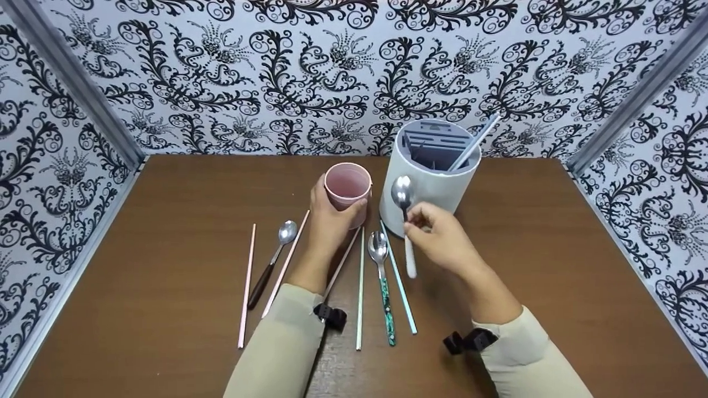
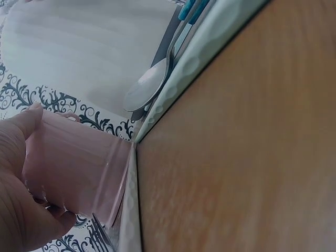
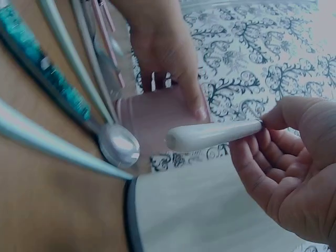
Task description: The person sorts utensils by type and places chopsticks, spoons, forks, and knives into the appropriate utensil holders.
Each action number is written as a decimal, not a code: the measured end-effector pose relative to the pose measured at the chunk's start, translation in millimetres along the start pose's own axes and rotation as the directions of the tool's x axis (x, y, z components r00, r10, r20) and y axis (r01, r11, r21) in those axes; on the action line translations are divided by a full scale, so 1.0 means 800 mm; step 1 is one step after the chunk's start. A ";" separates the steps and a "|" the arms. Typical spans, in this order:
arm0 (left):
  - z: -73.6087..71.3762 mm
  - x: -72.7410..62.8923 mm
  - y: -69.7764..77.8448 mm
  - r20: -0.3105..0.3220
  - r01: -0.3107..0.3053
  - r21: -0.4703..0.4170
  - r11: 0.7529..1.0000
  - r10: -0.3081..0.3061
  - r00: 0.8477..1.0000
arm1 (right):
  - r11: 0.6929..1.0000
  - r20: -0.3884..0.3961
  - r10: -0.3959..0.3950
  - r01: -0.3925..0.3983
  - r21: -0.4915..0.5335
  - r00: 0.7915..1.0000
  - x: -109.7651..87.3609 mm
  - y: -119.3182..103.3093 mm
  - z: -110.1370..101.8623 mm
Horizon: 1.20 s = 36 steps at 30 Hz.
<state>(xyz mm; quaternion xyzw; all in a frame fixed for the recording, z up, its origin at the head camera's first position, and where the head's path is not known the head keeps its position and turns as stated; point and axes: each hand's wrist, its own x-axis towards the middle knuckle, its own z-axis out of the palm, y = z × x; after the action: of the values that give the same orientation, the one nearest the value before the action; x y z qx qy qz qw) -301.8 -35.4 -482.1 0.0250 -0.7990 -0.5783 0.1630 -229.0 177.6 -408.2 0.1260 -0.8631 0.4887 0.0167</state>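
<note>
R hand w/ wht-handled spoon

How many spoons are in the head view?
3: a white-handled spoon in the right hand, a dark-handled spoon left of the left hand, a green-handled spoon beside a blue stick. The holder may hide others.

The pink cup is mouth up, the left fingers wrapped around its wall. The spoon, with a shiny metal bowl and white handle, is pinched between the right fingers, bowl above them, handle pointing down.
</note>
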 end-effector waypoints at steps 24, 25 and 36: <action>0.002 0.000 -0.001 -0.018 -0.009 0.002 1.000 0.009 1.000 | 0.928 -0.437 -0.129 0.263 0.262 0.890 0.071 -0.049 0.060; 0.001 0.000 0.000 -0.018 -0.009 -0.002 1.000 0.009 1.000 | 0.928 -0.451 -0.144 0.279 0.247 0.880 0.073 -0.049 0.063; -0.001 -0.001 0.000 -0.008 -0.026 -0.005 1.000 0.026 1.000 | 0.920 -0.530 -0.324 0.392 0.017 0.784 0.087 -0.034 0.084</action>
<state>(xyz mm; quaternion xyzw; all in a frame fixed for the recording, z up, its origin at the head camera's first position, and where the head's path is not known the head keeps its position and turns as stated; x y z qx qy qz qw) -300.6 -35.6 -482.0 0.0166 -0.7970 -0.5783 0.1736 -283.2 93.4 -409.5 0.1527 -0.7539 0.5458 0.3324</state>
